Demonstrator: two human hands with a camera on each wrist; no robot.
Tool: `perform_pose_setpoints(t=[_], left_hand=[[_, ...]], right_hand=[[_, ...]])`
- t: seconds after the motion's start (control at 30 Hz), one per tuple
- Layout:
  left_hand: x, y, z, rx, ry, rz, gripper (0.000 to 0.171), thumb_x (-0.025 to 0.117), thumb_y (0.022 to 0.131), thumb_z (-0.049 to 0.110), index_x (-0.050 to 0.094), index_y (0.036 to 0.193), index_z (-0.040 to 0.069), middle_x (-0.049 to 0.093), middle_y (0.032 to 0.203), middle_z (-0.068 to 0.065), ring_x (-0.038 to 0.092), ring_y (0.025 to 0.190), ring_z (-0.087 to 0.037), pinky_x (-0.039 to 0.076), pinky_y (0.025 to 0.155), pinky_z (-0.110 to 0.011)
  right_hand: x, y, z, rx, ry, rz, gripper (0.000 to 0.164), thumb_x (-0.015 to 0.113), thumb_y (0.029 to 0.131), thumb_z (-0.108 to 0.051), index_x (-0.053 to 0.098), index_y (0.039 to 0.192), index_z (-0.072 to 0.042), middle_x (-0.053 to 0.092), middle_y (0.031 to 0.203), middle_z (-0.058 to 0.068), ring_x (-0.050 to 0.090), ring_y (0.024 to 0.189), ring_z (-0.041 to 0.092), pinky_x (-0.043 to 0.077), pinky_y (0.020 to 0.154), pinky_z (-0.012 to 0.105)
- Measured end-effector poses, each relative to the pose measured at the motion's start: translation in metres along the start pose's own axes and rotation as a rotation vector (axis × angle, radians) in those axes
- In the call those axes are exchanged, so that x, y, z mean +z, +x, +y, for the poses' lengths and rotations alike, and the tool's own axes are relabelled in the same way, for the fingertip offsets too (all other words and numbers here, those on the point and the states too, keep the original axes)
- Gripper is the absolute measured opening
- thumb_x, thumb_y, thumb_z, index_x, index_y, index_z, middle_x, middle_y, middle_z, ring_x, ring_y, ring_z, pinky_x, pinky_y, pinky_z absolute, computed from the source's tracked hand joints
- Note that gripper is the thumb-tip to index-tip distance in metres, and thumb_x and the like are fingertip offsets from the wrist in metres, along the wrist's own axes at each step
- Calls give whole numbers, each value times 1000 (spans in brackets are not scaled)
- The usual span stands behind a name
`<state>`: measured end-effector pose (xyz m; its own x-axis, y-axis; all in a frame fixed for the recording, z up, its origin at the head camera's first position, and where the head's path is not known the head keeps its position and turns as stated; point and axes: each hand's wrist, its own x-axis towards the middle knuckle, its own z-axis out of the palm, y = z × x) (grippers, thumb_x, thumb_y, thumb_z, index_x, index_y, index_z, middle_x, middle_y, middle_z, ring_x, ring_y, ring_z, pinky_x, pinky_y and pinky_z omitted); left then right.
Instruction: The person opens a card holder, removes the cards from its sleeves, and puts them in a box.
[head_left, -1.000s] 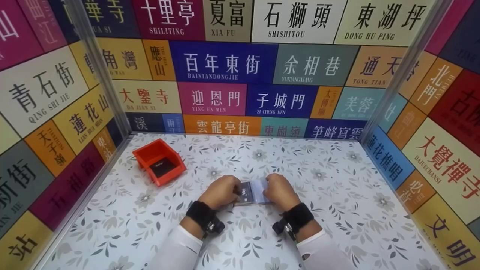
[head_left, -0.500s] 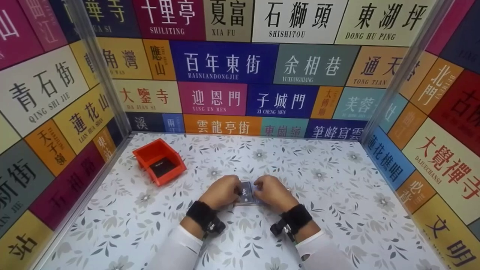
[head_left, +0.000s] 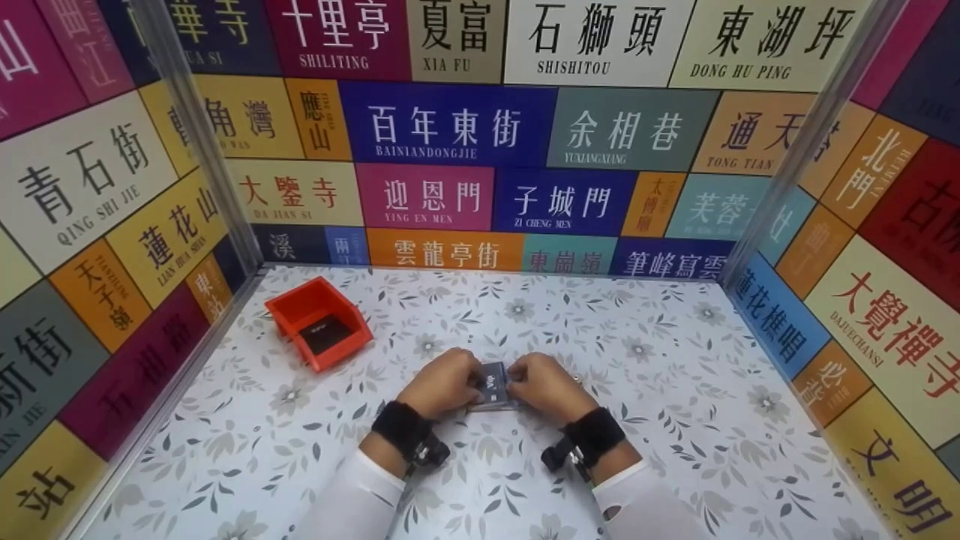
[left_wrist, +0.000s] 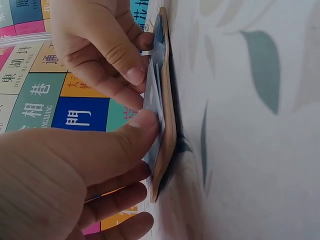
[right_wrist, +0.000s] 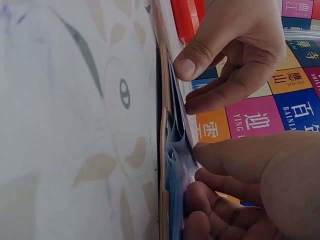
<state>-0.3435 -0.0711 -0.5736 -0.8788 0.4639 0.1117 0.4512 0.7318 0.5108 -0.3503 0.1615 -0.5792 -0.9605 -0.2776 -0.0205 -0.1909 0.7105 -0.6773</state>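
Note:
A small card holder with clear plastic sleeves and a tan cover edge (left_wrist: 167, 115) lies on the table between both hands. A dark card (head_left: 493, 384) with white markings shows in its upper sleeve in the head view. My left hand (head_left: 442, 385) grips the holder's left side, thumb on the sleeve in the left wrist view. My right hand (head_left: 549, 388) pinches at the right side, thumb and fingers at the bluish sleeves (right_wrist: 175, 200), which bulge apart near the fold. Part of the holder is hidden beneath the hands.
An orange open-front bin (head_left: 313, 304) stands at the back left, with a flat black item (head_left: 324, 334) inside. Panels of coloured signs (head_left: 450, 124) wall the flower-patterned table (head_left: 645, 322) at the back and both sides.
My right hand has moved left, in over the holder, and covers the pale right-hand sleeve seen before. The dark card has shifted slightly right. My left hand has barely moved.

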Motion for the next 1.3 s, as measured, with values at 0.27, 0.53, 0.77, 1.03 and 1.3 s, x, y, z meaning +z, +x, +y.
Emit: perform_pose_setpoints(t=[0.27, 0.53, 0.77, 1.03, 1.3], left_hand=[[5, 2, 3, 38, 19, 18, 20, 95, 89, 14, 87, 107, 11, 80, 104, -8, 66, 90, -18, 59, 89, -40], [8, 3, 4, 39, 46, 29, 17, 94, 89, 16, 86, 104, 12, 79, 104, -8, 65, 89, -17, 59, 88, -39], [9, 1, 7, 4, 61, 46, 24, 95, 89, 16, 86, 111, 12, 78, 105, -7, 67, 90, -19, 59, 87, -39], [11, 2, 6, 8, 48, 31, 14, 93, 89, 12, 86, 100, 12, 76, 102, -8, 64, 85, -17, 57, 82, -36], [10, 1, 7, 3, 80, 46, 14, 93, 87, 11, 80, 90, 11, 72, 90, -2, 61, 77, -16, 55, 74, -35]], right_hand=[[0, 3, 0, 93, 128, 5, 21, 78, 96, -9, 87, 115, -5, 77, 89, 1, 63, 73, 13, 51, 66, 25], [2, 6, -3, 95, 175, 82, 43, 81, 93, -8, 79, 135, 4, 84, 97, 8, 71, 74, 13, 56, 66, 24], [2, 6, -1, 40, 223, 113, 47, 81, 89, -2, 78, 135, 6, 81, 85, 1, 63, 65, 8, 47, 58, 22], [-1, 5, -7, 72, 271, 110, 39, 77, 89, -4, 83, 127, 2, 79, 79, 0, 63, 63, 8, 48, 59, 21], [4, 3, -12, 58, 314, 89, 11, 78, 100, -9, 88, 103, -3, 80, 78, 1, 69, 65, 9, 55, 63, 23]])
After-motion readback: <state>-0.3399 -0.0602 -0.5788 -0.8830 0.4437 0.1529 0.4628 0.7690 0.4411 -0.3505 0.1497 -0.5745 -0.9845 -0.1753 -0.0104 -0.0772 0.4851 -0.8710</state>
